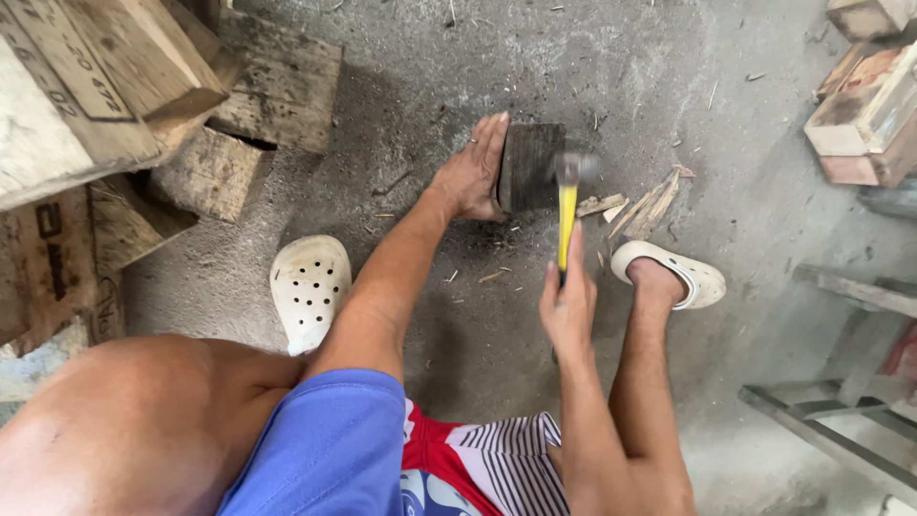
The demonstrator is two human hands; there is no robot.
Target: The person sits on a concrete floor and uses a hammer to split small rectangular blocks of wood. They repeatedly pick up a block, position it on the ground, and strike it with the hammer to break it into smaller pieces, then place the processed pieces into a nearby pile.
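Note:
My left hand (475,172) lies flat against the left side of a dark wooden block (528,164) that stands on the concrete floor. My right hand (567,301) grips the yellow handle of a hammer (569,196). The hammer's grey head is blurred and sits at the block's right edge. A ring shows on a finger of my left hand.
Split wood pieces (650,204) lie right of the block, by my right foot in a white clog (680,272). My left clog (309,287) is at the lower left. Stacked timber blocks (115,86) fill the upper left, more wood (864,115) the upper right, a metal frame (841,420) the lower right.

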